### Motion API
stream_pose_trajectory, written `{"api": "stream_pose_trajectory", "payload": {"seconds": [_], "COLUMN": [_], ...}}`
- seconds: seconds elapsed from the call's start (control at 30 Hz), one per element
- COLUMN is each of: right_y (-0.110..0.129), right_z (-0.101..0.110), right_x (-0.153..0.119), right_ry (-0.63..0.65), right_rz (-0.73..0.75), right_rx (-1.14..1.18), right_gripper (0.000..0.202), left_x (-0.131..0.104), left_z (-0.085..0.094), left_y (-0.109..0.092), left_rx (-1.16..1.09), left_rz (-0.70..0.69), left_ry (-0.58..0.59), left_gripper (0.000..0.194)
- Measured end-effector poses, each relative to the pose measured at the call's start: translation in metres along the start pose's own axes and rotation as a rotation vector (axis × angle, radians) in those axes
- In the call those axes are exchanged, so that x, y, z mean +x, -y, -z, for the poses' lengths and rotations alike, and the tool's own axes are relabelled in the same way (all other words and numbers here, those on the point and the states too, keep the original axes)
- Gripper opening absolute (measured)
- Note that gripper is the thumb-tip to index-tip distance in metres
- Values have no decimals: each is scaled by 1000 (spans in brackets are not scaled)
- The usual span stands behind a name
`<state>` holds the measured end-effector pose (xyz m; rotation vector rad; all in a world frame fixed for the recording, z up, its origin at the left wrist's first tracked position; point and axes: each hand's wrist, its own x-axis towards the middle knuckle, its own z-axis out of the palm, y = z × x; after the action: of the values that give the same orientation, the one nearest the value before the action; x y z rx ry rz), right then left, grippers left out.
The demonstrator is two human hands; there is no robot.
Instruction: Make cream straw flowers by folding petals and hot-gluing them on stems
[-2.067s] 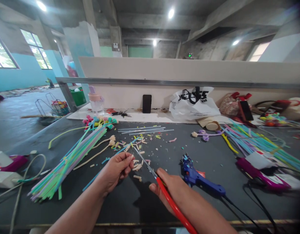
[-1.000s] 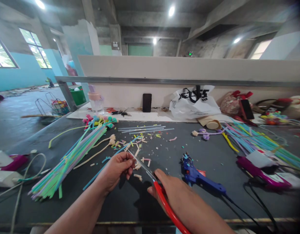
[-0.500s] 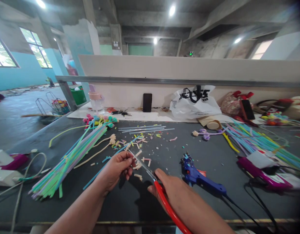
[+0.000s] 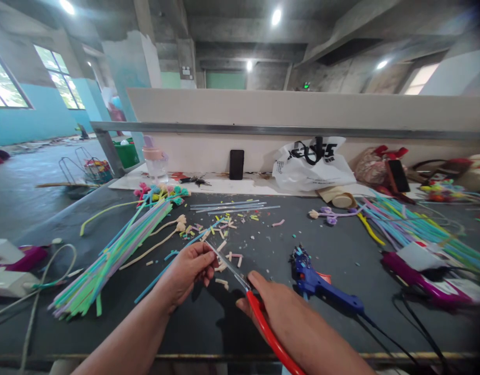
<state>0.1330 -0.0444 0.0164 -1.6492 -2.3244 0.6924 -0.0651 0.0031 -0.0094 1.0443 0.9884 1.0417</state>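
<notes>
My right hand (image 4: 277, 302) is closed round a pair of scissors (image 4: 259, 315) with red handles, their blades pointing up and left. The blade tips reach the fingers of my left hand (image 4: 195, 266). Those fingers are pinched together; whatever they hold is too small and hidden to name. Short cut pieces of pipe cleaner (image 4: 236, 258) in cream, pink and yellow lie scattered just beyond both hands. Left of my left hand rests a bundle of long green, lilac and blue pipe cleaners (image 4: 123, 250). Cream pipe cleaners with knotted tips (image 4: 180, 223) lie beside it.
A blue glue gun (image 4: 321, 286) with its cord lies right of my right hand. Clear glue sticks (image 4: 236, 207) lie further back. A phone (image 4: 236, 165), a cup (image 4: 155, 161) and a white plastic bag (image 4: 312, 169) stand at the rear. More pipe cleaners (image 4: 415, 224) lie at right.
The whole view has shifted very slightly. Both hands and the scissors stay almost in the same place, with the blade tips still at my left fingers.
</notes>
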Motion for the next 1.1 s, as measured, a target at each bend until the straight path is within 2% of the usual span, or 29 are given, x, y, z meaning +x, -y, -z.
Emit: {"api": "stream_pose_trajectory", "payload": {"seconds": [0.43,0.57,0.7,0.83,0.9,1.0,1.1], "right_y": [-2,-12,-29,-33,-27,-12,0], "right_z": [-5,-13,-21,-16,-6,14,30], "right_x": [5,16,34,43,40,30,21], "right_ry": [-11,9,-34,-44,41,297,395], "right_rz": [4,15,40,121,69,-147,-199], "right_rx": [-98,-148,-155,-98,-1,257,488], "right_gripper": [22,22,23,27,35,48,49], "left_x": [2,4,6,8,7,2,-10], "left_z": [-2,-3,0,2,1,2,7], "left_y": [2,2,0,-2,-4,-10,-24], "left_rx": [-11,12,39,111,147,170,166], "left_rz": [8,17,6,4,-4,-23,-54], "left_ry": [-44,-90,-123,-161,-192,-234,-257], "left_gripper": [21,21,24,21,17,12,11]}}
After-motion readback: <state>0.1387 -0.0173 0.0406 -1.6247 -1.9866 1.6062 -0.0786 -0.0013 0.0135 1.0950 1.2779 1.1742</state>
